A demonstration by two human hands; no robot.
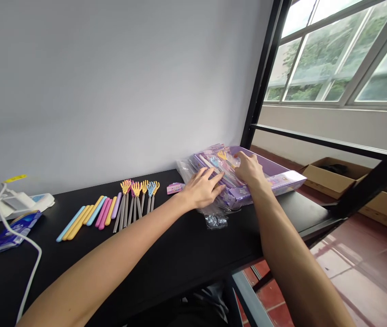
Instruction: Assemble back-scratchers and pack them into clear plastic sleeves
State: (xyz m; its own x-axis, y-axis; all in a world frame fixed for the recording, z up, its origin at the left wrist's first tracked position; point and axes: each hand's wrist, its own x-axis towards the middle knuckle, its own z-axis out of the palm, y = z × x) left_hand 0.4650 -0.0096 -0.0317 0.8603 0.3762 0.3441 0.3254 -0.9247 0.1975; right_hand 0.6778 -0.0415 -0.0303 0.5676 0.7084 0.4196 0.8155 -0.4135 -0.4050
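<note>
My left hand (204, 188) lies over the near left edge of a purple display box (285, 178), fingers spread on clear plastic packaging (188, 169). Inside the box, my right hand (249, 168) has its fingers curled on a packaged back scratcher with a yellow hand-shaped head (222, 155); the fingertips are partly hidden. More packaged pieces lie under both hands. To the left, several back scratcher heads on metal rods (135, 200) lie side by side. Beside them is a row of loose coloured handles (91, 213) in blue, yellow, pink and purple.
A pink card (175, 188) lies left of the box. At the far left are a white power strip (37, 202), a white cable (38, 254) and a blue packet (16, 231). A black frame post (260, 68) rises behind the box. Cardboard boxes (331, 179) stand on the floor.
</note>
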